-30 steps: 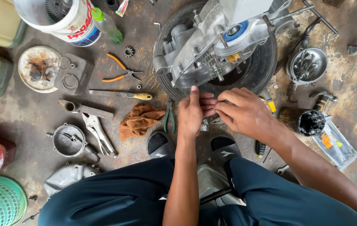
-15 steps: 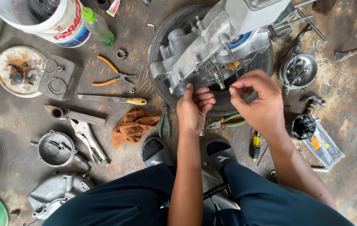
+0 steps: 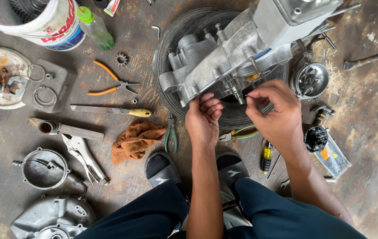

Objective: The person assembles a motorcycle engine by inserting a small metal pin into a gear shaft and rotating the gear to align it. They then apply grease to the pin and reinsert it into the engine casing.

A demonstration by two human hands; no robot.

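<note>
Fingers [image 3: 253, 98] of the right hand [image 3: 273, 115], lately beside the left hand [image 3: 203, 121], are now pinched at the silver aluminium engine casing's [image 3: 224, 57] shaft; left fingers rest curled against it.

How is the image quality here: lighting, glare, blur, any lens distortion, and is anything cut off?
Head view: soft, even daylight with faint shadows; no strong glare, only a mild sheen on the engine casing. Left hand and right hand are sharp, no motion blur. Slight wide-angle stretch toward the corners. The white bucket and grey cover are cropped by the frame edges; the small part between the right fingers is too tiny to tell.
</note>
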